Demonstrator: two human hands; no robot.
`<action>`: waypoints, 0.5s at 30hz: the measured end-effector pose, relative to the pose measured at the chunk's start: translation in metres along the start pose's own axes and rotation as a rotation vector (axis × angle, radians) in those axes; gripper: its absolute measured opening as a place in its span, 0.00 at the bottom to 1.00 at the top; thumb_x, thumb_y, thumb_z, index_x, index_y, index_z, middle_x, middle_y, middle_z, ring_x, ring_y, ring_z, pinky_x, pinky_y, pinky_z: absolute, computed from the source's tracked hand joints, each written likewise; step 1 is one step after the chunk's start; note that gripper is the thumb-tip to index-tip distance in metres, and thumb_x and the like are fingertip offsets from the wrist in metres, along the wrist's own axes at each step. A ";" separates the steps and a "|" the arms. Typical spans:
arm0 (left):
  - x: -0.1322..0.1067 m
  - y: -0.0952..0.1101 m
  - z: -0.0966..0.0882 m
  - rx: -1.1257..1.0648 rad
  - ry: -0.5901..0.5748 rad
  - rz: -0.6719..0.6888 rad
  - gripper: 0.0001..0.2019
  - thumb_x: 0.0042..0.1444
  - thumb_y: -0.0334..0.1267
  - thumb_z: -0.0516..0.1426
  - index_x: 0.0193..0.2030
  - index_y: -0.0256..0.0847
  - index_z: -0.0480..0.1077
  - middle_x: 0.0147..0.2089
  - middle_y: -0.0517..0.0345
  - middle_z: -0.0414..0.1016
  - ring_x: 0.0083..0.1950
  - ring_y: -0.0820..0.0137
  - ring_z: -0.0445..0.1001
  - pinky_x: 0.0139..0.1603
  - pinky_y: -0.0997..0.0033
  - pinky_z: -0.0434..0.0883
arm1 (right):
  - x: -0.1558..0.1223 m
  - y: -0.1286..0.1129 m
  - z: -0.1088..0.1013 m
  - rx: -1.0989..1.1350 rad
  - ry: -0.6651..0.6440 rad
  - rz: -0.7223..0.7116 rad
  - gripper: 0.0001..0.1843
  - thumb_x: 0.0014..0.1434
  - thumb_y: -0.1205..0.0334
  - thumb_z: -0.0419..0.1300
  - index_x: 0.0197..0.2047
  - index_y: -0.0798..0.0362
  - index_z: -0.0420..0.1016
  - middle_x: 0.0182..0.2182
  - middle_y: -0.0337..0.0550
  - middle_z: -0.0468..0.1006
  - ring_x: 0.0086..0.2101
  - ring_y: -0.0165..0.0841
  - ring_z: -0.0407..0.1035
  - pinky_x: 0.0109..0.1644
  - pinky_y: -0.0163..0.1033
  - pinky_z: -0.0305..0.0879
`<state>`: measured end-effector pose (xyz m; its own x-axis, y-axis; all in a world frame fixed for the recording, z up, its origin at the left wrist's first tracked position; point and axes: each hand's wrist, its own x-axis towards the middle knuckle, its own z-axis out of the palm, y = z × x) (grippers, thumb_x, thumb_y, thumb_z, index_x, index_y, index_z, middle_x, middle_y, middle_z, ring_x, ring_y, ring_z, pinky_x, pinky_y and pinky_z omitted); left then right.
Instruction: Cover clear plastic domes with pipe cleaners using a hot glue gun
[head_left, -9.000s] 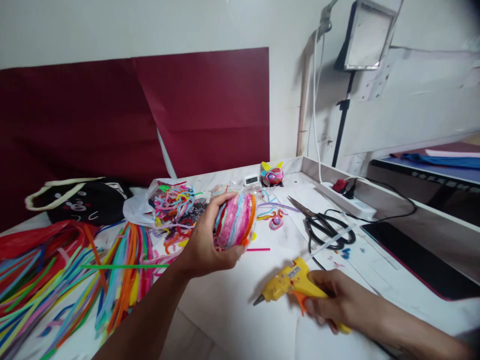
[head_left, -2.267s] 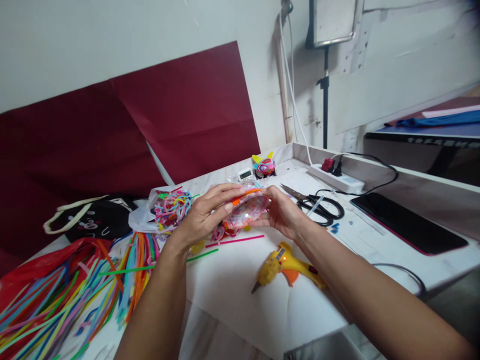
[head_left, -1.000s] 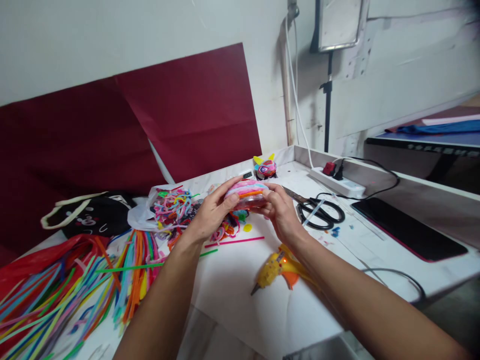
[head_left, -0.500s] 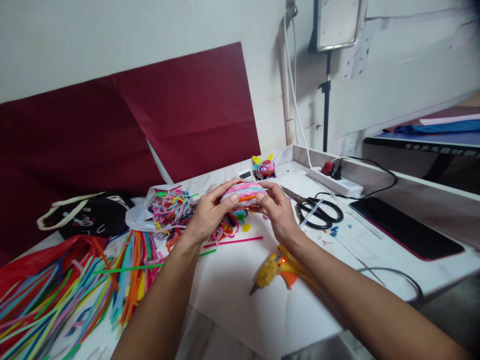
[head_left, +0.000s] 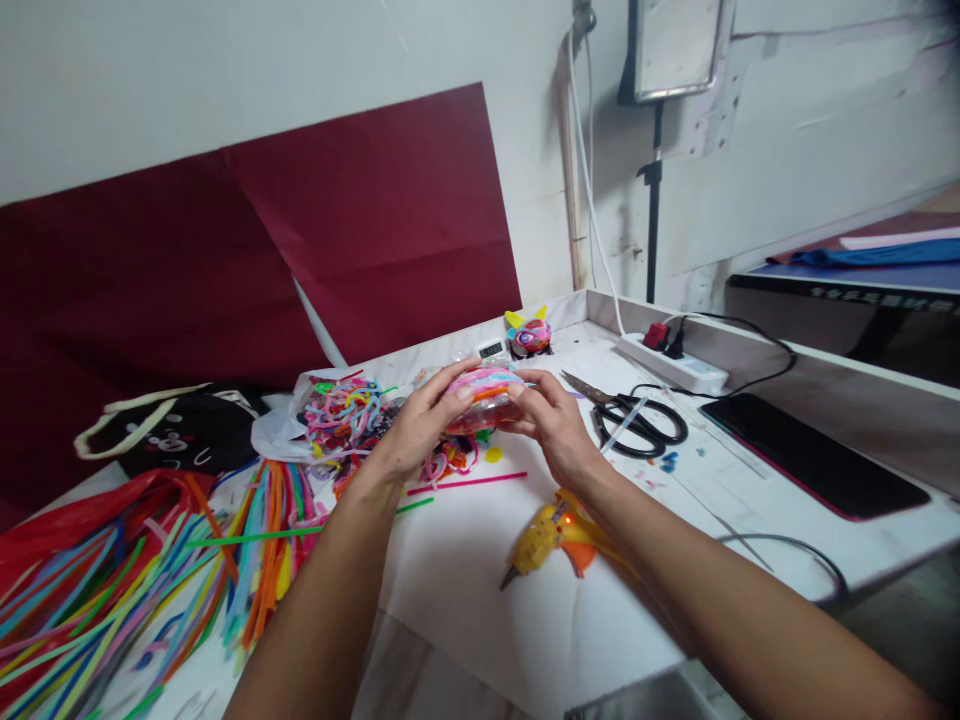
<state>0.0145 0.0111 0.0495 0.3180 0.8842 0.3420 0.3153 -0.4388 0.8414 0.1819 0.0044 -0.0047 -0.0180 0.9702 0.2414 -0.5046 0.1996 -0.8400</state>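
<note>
Pipe-cleaner-wrapped shell: clasped between left hand and right hand, fingertips pressing its top. Wrapping looks largely complete; far side hidden. Glue gun lies beneath the right wrist, lamp lit.

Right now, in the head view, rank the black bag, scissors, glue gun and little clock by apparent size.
1. Black bag.
2. Scissors and glue gun: about alike; the gun lies nearer and is partly hidden.
3. Little clock.

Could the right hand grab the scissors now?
Probably yes. The scissors lie just right of the right hand with nothing between them, but it must let go of the ball first.
</note>
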 end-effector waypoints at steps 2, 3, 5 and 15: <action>0.000 0.000 -0.001 -0.046 -0.033 -0.025 0.26 0.57 0.52 0.58 0.60 0.42 0.68 0.65 0.50 0.69 0.62 0.52 0.70 0.59 0.56 0.68 | -0.001 -0.002 0.002 0.005 -0.008 0.037 0.21 0.48 0.49 0.65 0.43 0.48 0.68 0.36 0.37 0.76 0.35 0.34 0.72 0.39 0.41 0.73; 0.000 0.000 -0.001 -0.068 -0.051 -0.032 0.25 0.57 0.52 0.58 0.59 0.43 0.69 0.64 0.51 0.70 0.61 0.53 0.71 0.58 0.56 0.69 | -0.002 -0.004 0.002 0.006 -0.015 0.058 0.21 0.48 0.49 0.66 0.43 0.48 0.68 0.34 0.36 0.75 0.34 0.34 0.72 0.39 0.41 0.73; -0.001 -0.001 -0.001 -0.102 -0.079 -0.040 0.24 0.56 0.51 0.59 0.56 0.43 0.70 0.62 0.51 0.73 0.59 0.54 0.72 0.57 0.57 0.70 | -0.003 -0.006 0.003 0.003 -0.029 0.093 0.20 0.48 0.50 0.66 0.41 0.48 0.69 0.30 0.34 0.74 0.32 0.34 0.72 0.39 0.42 0.73; -0.001 -0.002 0.006 -0.122 -0.078 -0.107 0.19 0.54 0.48 0.60 0.51 0.44 0.71 0.52 0.54 0.78 0.47 0.60 0.77 0.46 0.62 0.74 | -0.004 -0.009 0.001 -0.034 -0.033 0.138 0.16 0.48 0.51 0.66 0.38 0.49 0.70 0.29 0.35 0.75 0.31 0.33 0.71 0.37 0.40 0.73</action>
<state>0.0186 0.0105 0.0447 0.3587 0.9077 0.2179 0.2423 -0.3160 0.9173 0.1853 -0.0014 0.0027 -0.1137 0.9840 0.1373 -0.4656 0.0693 -0.8823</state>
